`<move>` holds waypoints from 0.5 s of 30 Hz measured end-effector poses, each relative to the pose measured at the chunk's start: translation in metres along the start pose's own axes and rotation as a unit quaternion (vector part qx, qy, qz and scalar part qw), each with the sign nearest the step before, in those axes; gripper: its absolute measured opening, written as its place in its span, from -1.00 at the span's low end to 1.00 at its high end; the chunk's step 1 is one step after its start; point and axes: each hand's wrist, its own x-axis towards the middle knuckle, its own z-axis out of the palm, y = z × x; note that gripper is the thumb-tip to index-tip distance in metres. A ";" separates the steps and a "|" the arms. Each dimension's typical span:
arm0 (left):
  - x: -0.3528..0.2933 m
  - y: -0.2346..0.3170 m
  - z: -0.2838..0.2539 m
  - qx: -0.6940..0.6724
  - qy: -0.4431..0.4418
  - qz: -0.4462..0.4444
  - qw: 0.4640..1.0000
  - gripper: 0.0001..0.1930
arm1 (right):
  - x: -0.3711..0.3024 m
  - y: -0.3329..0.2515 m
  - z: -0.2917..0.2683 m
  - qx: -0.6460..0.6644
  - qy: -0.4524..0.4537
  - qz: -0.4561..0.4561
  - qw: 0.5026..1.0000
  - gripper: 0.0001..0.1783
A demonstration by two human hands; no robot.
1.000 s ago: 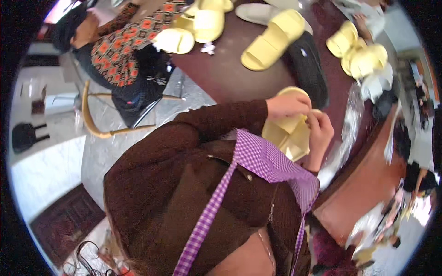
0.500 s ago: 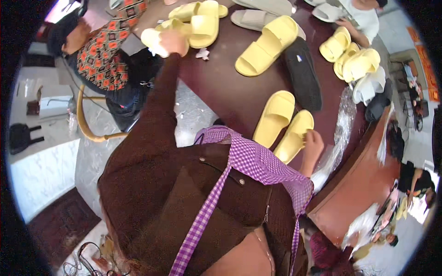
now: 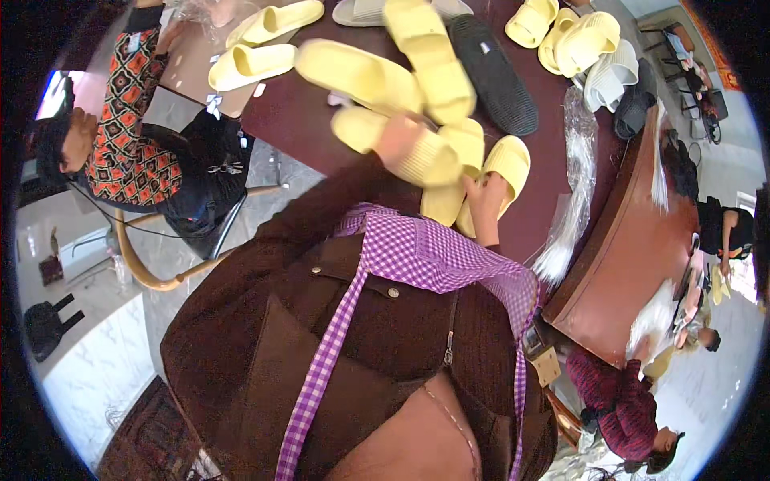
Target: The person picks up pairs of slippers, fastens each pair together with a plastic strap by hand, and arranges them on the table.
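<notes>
My left hand (image 3: 399,142), smeared by motion, is closed on a yellow slipper (image 3: 435,163) above the dark red table. Another yellow slipper (image 3: 357,74), also blurred, lies just beyond that hand; whether it is held too I cannot tell. My right hand (image 3: 487,199) grips a yellow slipper (image 3: 513,164) near the table's close edge, thumb on its left side. Beside it a further yellow slipper (image 3: 441,207) is partly covered by the one in my left hand. Farther back lie a yellow slipper (image 3: 425,48) and a black slipper (image 3: 493,76) with a ribbed surface.
Crumpled clear plastic wrap (image 3: 571,192) lies along the right side of the table (image 3: 313,136). More yellow slippers (image 3: 589,44) and a white pair (image 3: 611,76) are at the back right. A person in a patterned top (image 3: 140,160) sits at the left.
My left hand has come from the far left to the middle with a yellow slipper. My right hand has moved onto the near right slipper. The view has shifted, and the seated person's arm now reaches up.
</notes>
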 end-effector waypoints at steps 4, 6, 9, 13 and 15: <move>-0.037 0.067 0.049 -0.008 -0.124 0.092 0.988 -0.69 | 0.006 0.027 0.000 0.034 0.102 -0.007 0.994 -0.62; -0.043 0.081 0.053 -0.067 -0.223 0.017 0.972 -0.67 | 0.012 0.041 -0.012 0.077 0.071 0.099 0.990 -0.67; -0.035 0.091 0.064 -0.102 -0.273 0.004 0.957 -0.66 | 0.014 0.075 -0.040 -0.044 0.026 0.148 0.988 -0.71; -0.015 0.121 0.069 -0.110 -0.291 0.064 0.948 -0.66 | 0.030 0.085 -0.131 0.474 0.213 0.336 0.785 -0.76; -0.009 0.143 0.072 -0.106 -0.307 0.080 0.942 -0.66 | 0.036 0.068 -0.211 0.299 0.192 0.445 0.822 -0.45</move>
